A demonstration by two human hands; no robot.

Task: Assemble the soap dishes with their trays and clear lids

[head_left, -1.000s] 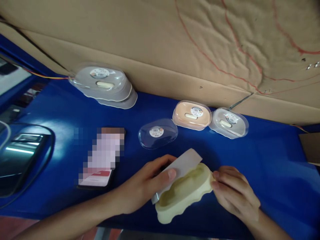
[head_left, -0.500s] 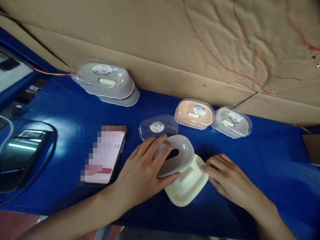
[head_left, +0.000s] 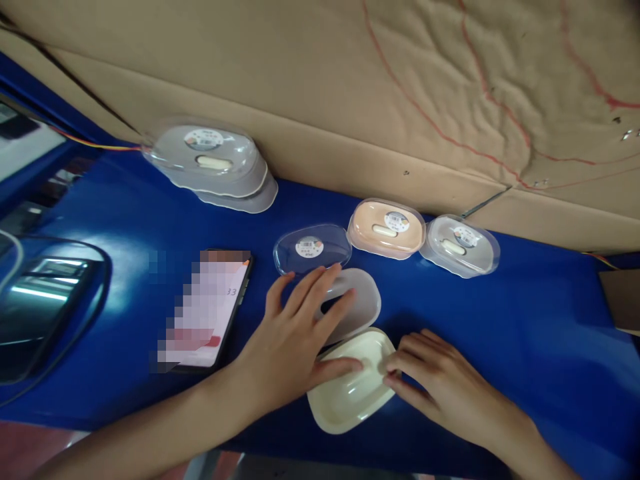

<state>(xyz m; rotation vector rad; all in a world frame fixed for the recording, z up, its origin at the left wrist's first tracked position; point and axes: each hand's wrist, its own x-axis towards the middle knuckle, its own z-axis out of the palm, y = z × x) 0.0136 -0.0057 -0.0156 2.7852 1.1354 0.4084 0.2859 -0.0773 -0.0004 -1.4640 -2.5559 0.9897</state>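
A cream oval soap dish base with a raised ridge lies near the table's front edge. Its right rim is between the thumb and fingers of my right hand. Just beyond it rests a grey oval tray with a dark slot, partly hidden by my left hand. The left fingers are spread over this tray, and the thumb reaches across the cream base. Behind the left fingertips is a clear plastic lid with a round label.
Along the cardboard wall stand a lidded peach soap dish, a lidded grey one and a stack of grey ones. A phone lies left of my left arm; a dark device with a cable is farther left.
The grey tray has left the left hand's grip and now lies on the table beyond the cream base. The cream base has turned from its tilted side view to lie face up.
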